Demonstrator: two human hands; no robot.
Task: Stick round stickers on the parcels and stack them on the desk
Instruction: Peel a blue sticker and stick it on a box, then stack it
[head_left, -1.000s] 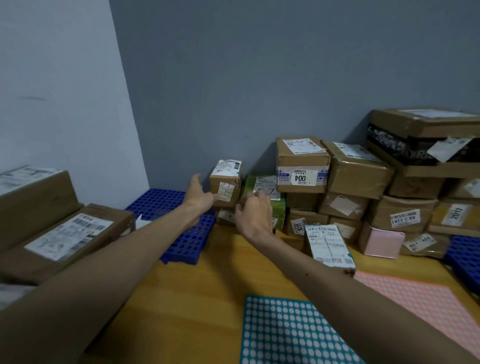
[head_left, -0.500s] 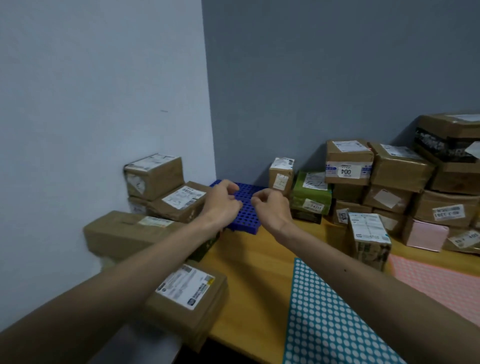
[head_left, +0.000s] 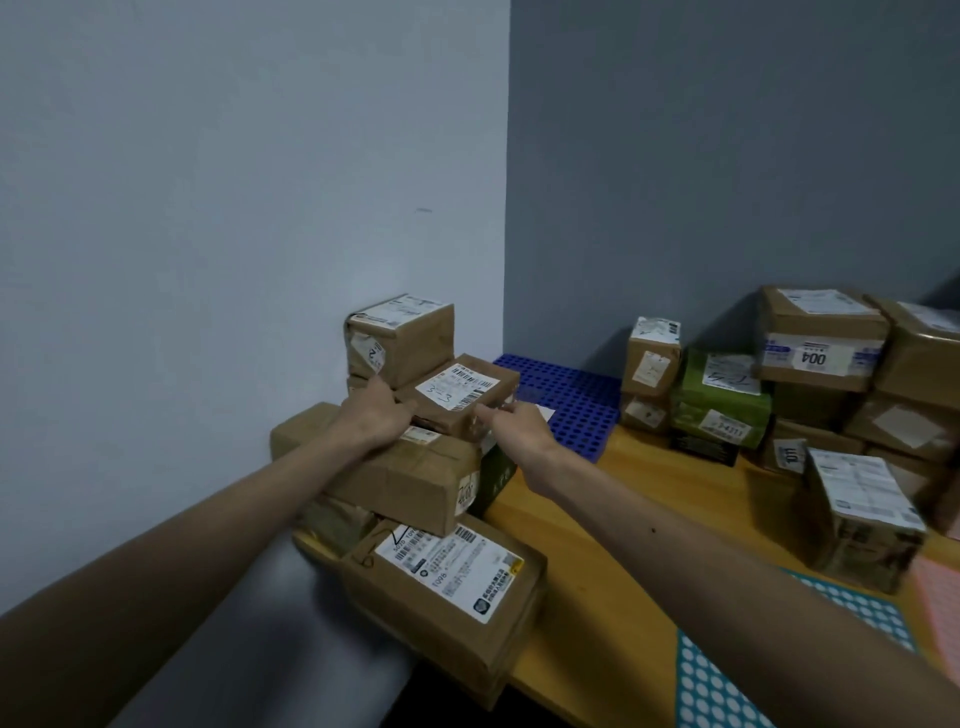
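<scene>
Right now both arms reach to the pile at the left end of the wooden surface, by the pale wall. The flat parcel, brown with a white barcode label on top, lies tilted on a long brown parcel and touches the cube-shaped box behind it. The left grip clasps the flat parcel's near left edge, thumb over the top and fingers tucked round the side. The right grip is at the near right corner with its thumb stretched along the front edge; its fingers are hidden behind the hand, so I cannot tell whether it has hold. Just behind is a blue tray. A teal sticker sheet of white dots lies at the near right, with the right forearm above it.
</scene>
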